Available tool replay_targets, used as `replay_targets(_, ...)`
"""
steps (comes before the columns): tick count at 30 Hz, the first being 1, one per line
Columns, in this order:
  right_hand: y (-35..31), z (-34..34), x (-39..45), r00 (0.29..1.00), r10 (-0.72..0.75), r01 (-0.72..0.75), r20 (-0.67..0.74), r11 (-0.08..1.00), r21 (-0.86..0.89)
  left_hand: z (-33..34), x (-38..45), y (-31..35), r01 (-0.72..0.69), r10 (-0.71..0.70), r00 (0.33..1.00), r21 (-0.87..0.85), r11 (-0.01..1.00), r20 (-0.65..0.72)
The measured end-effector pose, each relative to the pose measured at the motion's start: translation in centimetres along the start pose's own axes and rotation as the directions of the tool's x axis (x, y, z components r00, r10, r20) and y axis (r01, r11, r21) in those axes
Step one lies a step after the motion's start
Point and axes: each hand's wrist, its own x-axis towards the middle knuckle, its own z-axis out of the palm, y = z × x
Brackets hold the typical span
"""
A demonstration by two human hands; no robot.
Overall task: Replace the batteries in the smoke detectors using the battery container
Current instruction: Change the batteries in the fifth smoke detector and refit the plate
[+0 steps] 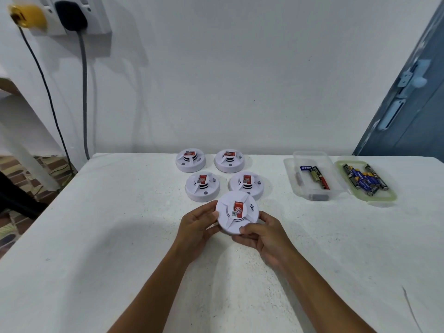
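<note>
A person's two hands hold a round white plastic smoke detector (236, 213) with a red label on its face, lifted just above a white textured worktop (120, 224) at the centre of the frame. The main risk from here, as a judgement, is that the smooth disc slips or pops apart suddenly when the base is twisted off, since it is held only by its rim; a jolt could also knock the detectors sitting close behind it. Another likely slip is mixing used and fresh cells, because batteries lie in two neighbouring places. The left hand (198, 227) curls round the detector's left edge, fingers underneath and thumb on the rim. The right hand (262, 236) grasps the lower right edge, thumb pressed on top and fingers wrapped below. Both hands are closed on it, neither loose. Four more white round smoke detectors (203, 187) with red labels rest in two rows just beyond, in the middle of the frame. To the right of the frame stands a clear plastic battery container (312, 176) holding a few batteries, and touching its right side lies its green-rimmed lid (367, 182), upturned, carrying a small heap of dark and blue batteries (365, 180). Whether the held detector's cover is already loosened cannot be told.
</note>
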Motion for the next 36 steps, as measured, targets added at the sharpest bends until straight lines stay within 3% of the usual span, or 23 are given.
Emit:
replay_targets(4,-0.1,-0.3,-0.1,0.999,0.013,-0.013,0.048,1.0,0.015,-0.1,-0.1,0.0,-0.004,0.004,1.0,-0.001,1.0,0.007)
replay_targets(7,-0.3,-0.8,-0.1,0.986,0.067,-0.083,0.152,0.992,0.098,-0.1,-0.1,-0.1,-0.005,0.005,1.0,-0.011,1.0,0.005)
replay_targets(11,-0.4,-1.6,0.3,0.972,0.144,-0.183,0.186,0.959,0.217,-0.1,-0.1,-0.2,-0.003,0.003,1.0,-0.005,1.0,0.005)
replay_targets(36,-0.1,-2.0,0.8,0.955,0.119,-0.188,0.27,0.951,0.246,-0.5,-0.9,-0.2,-0.048,0.053,0.997,-0.093,0.994,0.049)
